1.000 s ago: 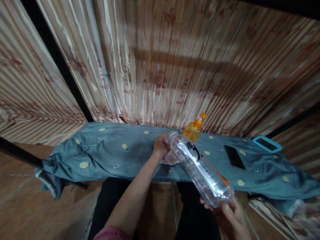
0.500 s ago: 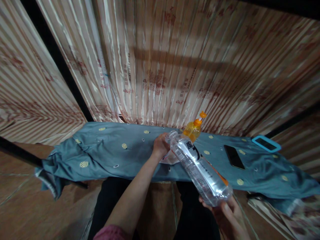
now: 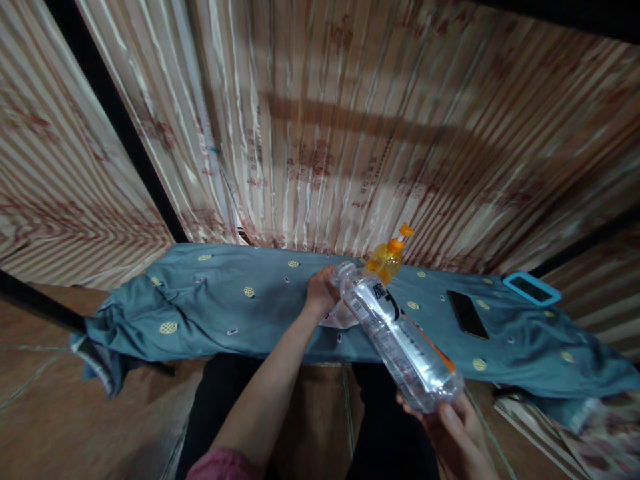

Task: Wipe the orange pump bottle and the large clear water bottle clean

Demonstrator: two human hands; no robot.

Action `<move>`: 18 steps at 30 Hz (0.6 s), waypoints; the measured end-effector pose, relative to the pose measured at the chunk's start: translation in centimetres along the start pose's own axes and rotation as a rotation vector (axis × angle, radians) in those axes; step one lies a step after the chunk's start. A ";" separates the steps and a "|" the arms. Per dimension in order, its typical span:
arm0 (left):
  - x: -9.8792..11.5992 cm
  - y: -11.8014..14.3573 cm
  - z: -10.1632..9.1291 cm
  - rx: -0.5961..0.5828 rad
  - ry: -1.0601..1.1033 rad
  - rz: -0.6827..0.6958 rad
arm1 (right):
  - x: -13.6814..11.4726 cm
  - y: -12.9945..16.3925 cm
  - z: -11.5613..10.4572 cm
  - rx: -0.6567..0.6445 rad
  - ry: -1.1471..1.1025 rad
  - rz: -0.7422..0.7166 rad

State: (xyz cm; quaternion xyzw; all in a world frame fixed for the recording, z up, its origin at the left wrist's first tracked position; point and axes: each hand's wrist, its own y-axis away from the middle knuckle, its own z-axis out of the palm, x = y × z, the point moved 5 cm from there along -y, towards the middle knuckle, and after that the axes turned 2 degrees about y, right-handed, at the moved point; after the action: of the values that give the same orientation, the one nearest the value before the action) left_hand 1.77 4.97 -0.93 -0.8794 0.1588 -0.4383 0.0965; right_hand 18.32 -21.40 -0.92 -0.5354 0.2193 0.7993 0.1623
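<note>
A clear plastic bottle (image 3: 400, 340) with a silver and orange label lies tilted across the view, its mouth up and left. My right hand (image 3: 450, 420) grips it at the base, thumb on the side and fingers underneath. At the bottle's mouth is my left hand (image 3: 320, 292), its fingers curled and partly hidden behind the neck. Below the neck, beside that hand, shows part of a whitish thing (image 3: 341, 316); the bottle covers the rest. I cannot make out which of them the left hand grips. A yellow pump bottle (image 3: 384, 262) with an orange top stands just behind.
A blue-grey cloth with pineapple prints (image 3: 210, 307) covers the narrow table before me. On its right side lie a dark phone (image 3: 467, 314) and a blue-framed object (image 3: 532, 288). Striped curtains (image 3: 310, 120) hang behind, with dark poles (image 3: 120, 127) at the sides.
</note>
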 end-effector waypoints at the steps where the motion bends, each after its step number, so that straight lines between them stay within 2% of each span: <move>1: 0.0 0.0 0.0 -0.005 -0.011 0.002 | 0.0 0.0 0.0 0.000 0.001 0.001; 18: 0.4 0.1 -0.3 -0.008 -0.044 0.002 | -0.1 0.0 0.1 -0.019 0.061 -0.041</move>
State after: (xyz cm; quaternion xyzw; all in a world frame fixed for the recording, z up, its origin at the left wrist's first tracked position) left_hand 1.70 4.72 -0.51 -0.8890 0.1593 -0.4183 0.0968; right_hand 18.26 -21.40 -0.84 -0.5654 0.2054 0.7813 0.1668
